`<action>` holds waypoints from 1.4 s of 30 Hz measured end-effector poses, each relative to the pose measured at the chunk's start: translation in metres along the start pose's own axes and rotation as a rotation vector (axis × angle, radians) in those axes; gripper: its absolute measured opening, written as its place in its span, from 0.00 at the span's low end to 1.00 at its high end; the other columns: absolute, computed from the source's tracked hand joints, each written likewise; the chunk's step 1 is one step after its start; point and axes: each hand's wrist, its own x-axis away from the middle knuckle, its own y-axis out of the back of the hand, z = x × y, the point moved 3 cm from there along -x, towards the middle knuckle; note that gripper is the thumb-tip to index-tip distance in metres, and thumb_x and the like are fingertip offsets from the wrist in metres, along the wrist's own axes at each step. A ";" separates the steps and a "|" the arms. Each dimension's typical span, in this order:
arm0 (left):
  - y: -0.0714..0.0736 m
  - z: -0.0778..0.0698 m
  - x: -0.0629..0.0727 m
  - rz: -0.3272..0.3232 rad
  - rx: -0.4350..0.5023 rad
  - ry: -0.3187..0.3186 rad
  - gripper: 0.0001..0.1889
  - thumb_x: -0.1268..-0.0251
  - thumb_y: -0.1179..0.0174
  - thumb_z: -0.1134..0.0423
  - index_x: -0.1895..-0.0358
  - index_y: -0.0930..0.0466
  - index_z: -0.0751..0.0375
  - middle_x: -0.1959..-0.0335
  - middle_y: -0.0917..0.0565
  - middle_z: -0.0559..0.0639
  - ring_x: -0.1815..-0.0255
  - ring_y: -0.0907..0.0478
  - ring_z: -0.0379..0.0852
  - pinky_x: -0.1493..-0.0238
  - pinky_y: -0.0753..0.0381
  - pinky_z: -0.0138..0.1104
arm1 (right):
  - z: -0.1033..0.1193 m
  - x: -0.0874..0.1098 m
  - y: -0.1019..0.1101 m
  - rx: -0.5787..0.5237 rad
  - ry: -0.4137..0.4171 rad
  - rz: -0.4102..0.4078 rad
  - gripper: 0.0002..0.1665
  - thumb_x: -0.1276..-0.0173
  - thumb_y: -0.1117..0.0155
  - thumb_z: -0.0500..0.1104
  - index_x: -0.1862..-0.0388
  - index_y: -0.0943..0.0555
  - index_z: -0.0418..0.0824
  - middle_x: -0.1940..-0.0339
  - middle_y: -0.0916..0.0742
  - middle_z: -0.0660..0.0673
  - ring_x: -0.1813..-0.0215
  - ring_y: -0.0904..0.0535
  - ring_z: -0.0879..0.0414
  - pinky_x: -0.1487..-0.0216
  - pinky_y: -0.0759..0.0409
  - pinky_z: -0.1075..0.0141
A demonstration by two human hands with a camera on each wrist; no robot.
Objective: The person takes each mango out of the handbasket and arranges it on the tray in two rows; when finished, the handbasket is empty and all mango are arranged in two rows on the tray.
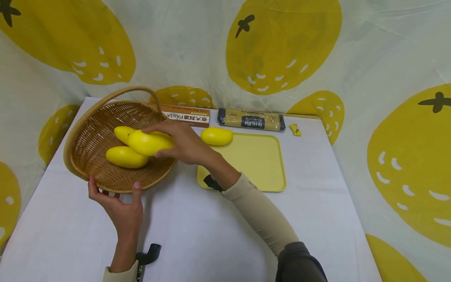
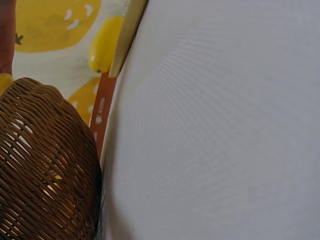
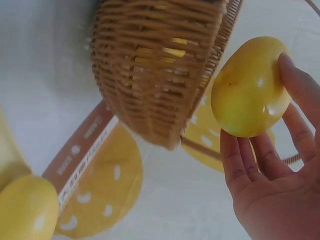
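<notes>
My left hand grips the near rim of a wicker basket, thumb and fingers at its edge. The basket tilts toward me, its arched handle at the back. My right hand holds a yellow mango between thumb and fingers, over the basket's right side. Inside lie two more mangoes, a front mango and a back mango partly hidden by the held one. In the right wrist view the held mango is beside the basket rim. The left wrist view shows the woven outside of the basket.
Another mango rests at the back left corner of a pale yellow tray. Behind stand a pasta box, partly covered by the basket, and a spaghetti pack. A small yellow wrapped packet lies right of it.
</notes>
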 end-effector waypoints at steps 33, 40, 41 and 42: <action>0.001 -0.001 -0.001 0.008 -0.004 0.003 0.54 0.38 0.30 0.63 0.15 0.58 0.53 0.14 0.51 0.51 0.17 0.41 0.58 0.25 0.28 0.42 | -0.074 0.080 0.061 -0.067 -0.152 -0.255 0.38 0.40 0.16 0.41 0.30 0.17 0.50 0.33 0.14 0.48 0.33 0.20 0.51 0.36 0.17 0.54; 0.001 -0.001 -0.001 -0.001 0.017 0.016 0.54 0.40 0.30 0.65 0.15 0.57 0.53 0.14 0.50 0.50 0.18 0.40 0.57 0.26 0.28 0.41 | -0.087 0.096 0.069 -0.059 -0.195 -0.260 0.38 0.38 0.18 0.41 0.29 0.18 0.52 0.30 0.16 0.50 0.32 0.20 0.51 0.34 0.18 0.52; 0.001 -0.001 -0.001 -0.002 0.016 0.017 0.54 0.40 0.30 0.65 0.15 0.57 0.53 0.14 0.50 0.50 0.18 0.40 0.57 0.26 0.28 0.41 | -0.089 0.098 0.070 -0.058 -0.197 -0.262 0.38 0.38 0.18 0.40 0.29 0.18 0.52 0.30 0.16 0.49 0.32 0.20 0.51 0.34 0.18 0.52; 0.001 -0.001 -0.001 -0.002 0.016 0.018 0.55 0.41 0.30 0.66 0.15 0.57 0.53 0.14 0.50 0.50 0.18 0.40 0.57 0.26 0.28 0.41 | -0.091 0.100 0.071 -0.055 -0.201 -0.264 0.38 0.38 0.18 0.40 0.28 0.19 0.52 0.30 0.16 0.49 0.31 0.20 0.50 0.33 0.18 0.52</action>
